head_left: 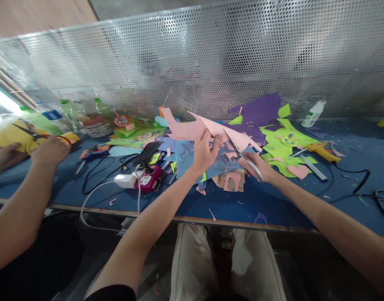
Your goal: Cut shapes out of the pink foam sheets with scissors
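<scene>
My left hand (206, 151) pinches a large pink sheet (187, 128), irregularly cut and raised above the table. Scissors (237, 149) are in my right hand (257, 165), fingers closed round the handles. Their blades point up and left, against the sheet's right part; whether they are biting into it I cannot tell. Beneath the sheet lies a blue sheet (187, 161) with small pink offcuts on it. A pink square with a cut-out hole (232, 182) rests near the table's front edge, and a pink heart (298, 171) lies to the right of my right hand.
Purple (263, 108) and lime sheets (281, 142) lie at the back right, beside a yellow glue gun (323, 151) and a white bottle (314, 113). A magenta power strip (149, 179) with cables stands left. Further left, a co-worker's hands (50, 152) hold scissors and yellow material.
</scene>
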Motion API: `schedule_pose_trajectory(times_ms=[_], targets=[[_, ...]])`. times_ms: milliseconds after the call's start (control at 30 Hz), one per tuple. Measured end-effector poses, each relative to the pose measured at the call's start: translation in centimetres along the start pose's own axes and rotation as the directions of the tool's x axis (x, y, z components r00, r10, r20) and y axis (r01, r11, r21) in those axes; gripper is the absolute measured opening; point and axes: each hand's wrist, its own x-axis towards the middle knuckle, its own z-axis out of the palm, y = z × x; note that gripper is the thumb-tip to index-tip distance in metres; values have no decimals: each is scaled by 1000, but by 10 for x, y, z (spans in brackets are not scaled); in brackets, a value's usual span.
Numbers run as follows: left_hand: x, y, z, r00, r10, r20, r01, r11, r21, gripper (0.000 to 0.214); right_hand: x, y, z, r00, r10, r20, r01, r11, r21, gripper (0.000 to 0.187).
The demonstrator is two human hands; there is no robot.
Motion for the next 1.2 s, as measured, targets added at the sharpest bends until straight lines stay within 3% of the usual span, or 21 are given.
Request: schedule_pose_trajectory(times_ms=[133,533,767,1200], targets=[[-3,0,4,999,-41,27,42,997,-61,38,1,-1,2,999,-13,-32,13,1000,-10,59],[-3,6,2,999,29,-34,-32,997,-76,34,1,12,5,995,-98,29,96,994,44,58],[-6,8,2,999,45,-14,-46,997,-67,40,1,18,7,998,22,54,-28,994,110,64],[-6,7,6,998,64,8,-64,997,-30,42,-2,10,9,999,50,15,-51,991,127,69]])
